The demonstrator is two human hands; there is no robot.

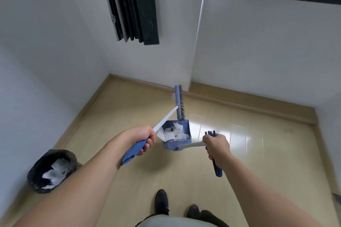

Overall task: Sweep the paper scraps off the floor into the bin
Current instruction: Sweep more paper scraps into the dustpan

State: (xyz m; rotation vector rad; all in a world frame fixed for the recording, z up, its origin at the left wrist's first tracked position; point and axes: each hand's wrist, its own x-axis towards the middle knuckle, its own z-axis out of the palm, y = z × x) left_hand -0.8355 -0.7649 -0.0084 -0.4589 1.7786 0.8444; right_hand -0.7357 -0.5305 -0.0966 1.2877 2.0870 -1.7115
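Note:
My left hand (143, 139) grips the blue grip of a broom whose white shaft runs up to the blue broom head (179, 103), which is raised near the far skirting. My right hand (217, 146) grips the blue handle of a blue dustpan (186, 128). The dustpan hangs in front of me, with several white paper scraps (173, 131) inside it. A black-lined bin (39, 172) stands on the floor at the lower left and holds white paper scraps too. One white scrap (172, 96) lies beside the broom head by the skirting.
White walls enclose the corner on the left and far side, and a wall corner juts out at the right. A dark curtain (132, 5) hangs above. My two dark shoes (162, 202) stand on the pale wooden floor (258, 162) at the bottom.

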